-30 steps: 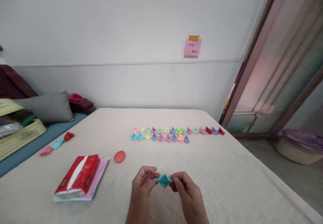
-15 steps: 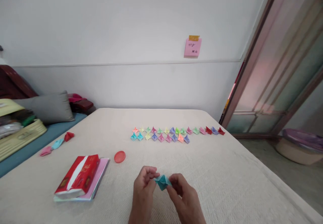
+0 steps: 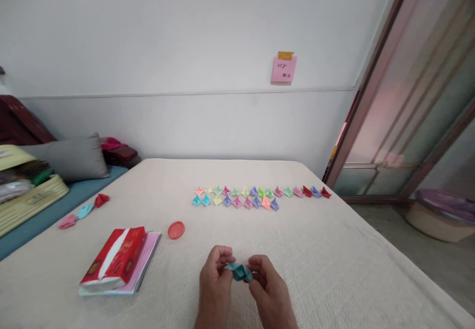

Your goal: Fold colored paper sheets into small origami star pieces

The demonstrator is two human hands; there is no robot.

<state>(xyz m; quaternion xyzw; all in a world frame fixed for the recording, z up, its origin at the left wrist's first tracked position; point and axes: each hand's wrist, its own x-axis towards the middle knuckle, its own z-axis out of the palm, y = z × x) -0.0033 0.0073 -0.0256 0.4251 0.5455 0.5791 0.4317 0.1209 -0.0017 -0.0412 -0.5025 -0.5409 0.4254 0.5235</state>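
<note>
A small teal folded paper piece (image 3: 238,271) is pinched between both hands just above the cream table cover (image 3: 334,259), near its front edge. My left hand (image 3: 215,279) grips its left end with curled fingers. My right hand (image 3: 267,284) grips its right end, fingers closed. Farther back lie two rows of several small folded paper shapes (image 3: 256,196) in many colours.
A red tissue pack (image 3: 115,257) rests on a stack of pink paper (image 3: 148,255) at the left. A red round lid (image 3: 176,230) sits beside it. Pink, blue and red paper shapes (image 3: 83,211) lie by the left edge. A grey cushion (image 3: 74,158) and yellow basket (image 3: 29,198) stand beyond.
Both hands have drawn slightly closer together and lower, and the teal paper piece has been squeezed flatter and tilted; it spread wider a second ago.
</note>
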